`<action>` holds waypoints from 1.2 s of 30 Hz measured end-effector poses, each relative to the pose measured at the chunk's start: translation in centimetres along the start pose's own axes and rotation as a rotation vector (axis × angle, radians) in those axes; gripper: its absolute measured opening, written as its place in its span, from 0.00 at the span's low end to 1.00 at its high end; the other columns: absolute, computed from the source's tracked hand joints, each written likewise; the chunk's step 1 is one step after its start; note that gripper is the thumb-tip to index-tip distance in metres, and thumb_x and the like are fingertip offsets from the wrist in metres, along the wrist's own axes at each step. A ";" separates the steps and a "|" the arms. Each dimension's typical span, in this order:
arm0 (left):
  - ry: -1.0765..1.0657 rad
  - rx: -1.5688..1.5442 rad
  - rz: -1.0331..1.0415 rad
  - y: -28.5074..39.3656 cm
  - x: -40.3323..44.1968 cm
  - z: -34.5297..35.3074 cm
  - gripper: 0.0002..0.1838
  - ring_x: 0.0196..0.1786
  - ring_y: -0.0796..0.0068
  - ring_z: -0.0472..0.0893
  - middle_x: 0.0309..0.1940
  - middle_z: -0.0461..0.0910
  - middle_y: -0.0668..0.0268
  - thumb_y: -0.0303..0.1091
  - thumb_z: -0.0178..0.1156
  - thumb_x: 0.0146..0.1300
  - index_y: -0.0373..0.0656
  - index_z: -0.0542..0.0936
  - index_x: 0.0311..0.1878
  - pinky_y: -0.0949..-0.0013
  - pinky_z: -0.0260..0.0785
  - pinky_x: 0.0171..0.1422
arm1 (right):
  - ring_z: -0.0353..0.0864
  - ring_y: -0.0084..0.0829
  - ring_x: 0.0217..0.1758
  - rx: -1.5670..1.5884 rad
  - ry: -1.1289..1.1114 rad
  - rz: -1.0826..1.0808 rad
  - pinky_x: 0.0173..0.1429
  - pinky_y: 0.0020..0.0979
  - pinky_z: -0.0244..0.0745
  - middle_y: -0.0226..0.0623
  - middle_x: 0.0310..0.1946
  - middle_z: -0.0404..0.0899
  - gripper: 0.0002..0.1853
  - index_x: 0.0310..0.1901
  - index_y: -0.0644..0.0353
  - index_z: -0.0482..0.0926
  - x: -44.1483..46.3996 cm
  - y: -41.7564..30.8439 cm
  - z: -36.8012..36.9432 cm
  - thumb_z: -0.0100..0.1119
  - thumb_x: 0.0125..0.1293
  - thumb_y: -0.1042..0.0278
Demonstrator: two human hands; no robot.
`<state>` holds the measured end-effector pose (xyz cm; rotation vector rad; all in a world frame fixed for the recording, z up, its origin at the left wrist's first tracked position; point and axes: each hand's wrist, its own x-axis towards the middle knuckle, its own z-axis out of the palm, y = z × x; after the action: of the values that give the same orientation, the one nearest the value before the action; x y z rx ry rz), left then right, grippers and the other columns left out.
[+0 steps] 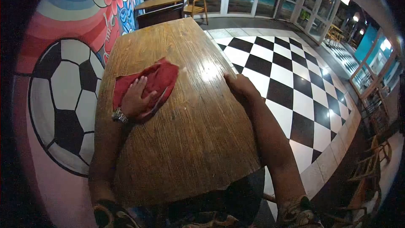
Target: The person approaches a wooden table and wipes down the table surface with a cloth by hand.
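My left hand (136, 100) lies flat on a red cloth (162, 76), fingers stretched out and thumb apart, with a metal watch (120, 115) on the wrist. The cloth is spread and creased on the left part of a wooden table (190, 143). At the table's right edge is my right hand (241, 85), its thumb side on top and its fingers curled over the edge, mostly hidden. Small light specks dot the tabletop near the cloth.
A painted wall with a football mural (67, 97) runs close along the table's left side. Beyond the far end stand another wooden table (160, 1) and a chair (195, 5). A black-and-white checkered floor (291, 80) lies to the right, with chairs (367, 169) at lower right.
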<state>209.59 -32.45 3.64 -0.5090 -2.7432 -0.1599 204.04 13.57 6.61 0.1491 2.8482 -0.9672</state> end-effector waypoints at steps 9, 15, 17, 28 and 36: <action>-0.064 0.098 -0.233 -2.2 -0.8 -2.6 0.60 0.79 0.39 0.75 0.80 0.70 0.39 0.80 0.58 0.69 0.30 0.67 0.82 0.42 0.70 0.80 | 0.88 0.61 0.63 0.039 0.045 -0.019 0.67 0.54 0.82 0.72 0.57 0.86 0.47 0.60 0.80 0.82 -1.1 -0.6 -0.4 0.48 0.81 0.28; -0.159 0.186 -0.495 -2.5 -0.6 -3.1 0.65 0.79 0.40 0.75 0.81 0.70 0.40 0.85 0.62 0.61 0.34 0.69 0.82 0.43 0.71 0.80 | 0.88 0.61 0.64 0.022 0.029 -0.022 0.68 0.54 0.81 0.71 0.58 0.86 0.47 0.63 0.80 0.81 -0.1 0.0 0.0 0.48 0.81 0.28; 0.034 0.172 -0.063 -5.2 -1.1 -2.7 0.60 0.65 0.38 0.86 0.62 0.84 0.34 0.83 0.63 0.62 0.31 0.77 0.75 0.46 0.79 0.71 | 0.88 0.61 0.64 0.037 0.011 -0.010 0.69 0.54 0.81 0.71 0.58 0.85 0.48 0.63 0.80 0.80 0.0 -0.2 -0.3 0.48 0.81 0.27; -0.345 0.120 -0.438 1.3 0.9 -4.7 0.62 0.50 0.44 0.92 0.46 0.91 0.40 0.86 0.66 0.56 0.25 0.83 0.65 0.51 0.85 0.56 | 0.88 0.56 0.65 0.006 -0.023 0.007 0.68 0.50 0.79 0.64 0.60 0.87 0.45 0.66 0.74 0.82 -0.9 -0.8 -0.7 0.45 0.82 0.29; -0.425 0.286 -0.545 -1.1 0.4 -5.3 0.61 0.45 0.41 0.93 0.36 0.92 0.45 0.91 0.50 0.63 0.27 0.90 0.48 0.42 0.84 0.51 | 0.89 0.59 0.62 0.091 -0.051 0.020 0.65 0.53 0.82 0.68 0.56 0.87 0.46 0.59 0.78 0.83 -1.0 -0.9 -1.2 0.50 0.79 0.27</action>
<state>210.52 -34.28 8.63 0.3295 -3.1762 0.2370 204.81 13.50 8.22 0.1592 2.7531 -1.0808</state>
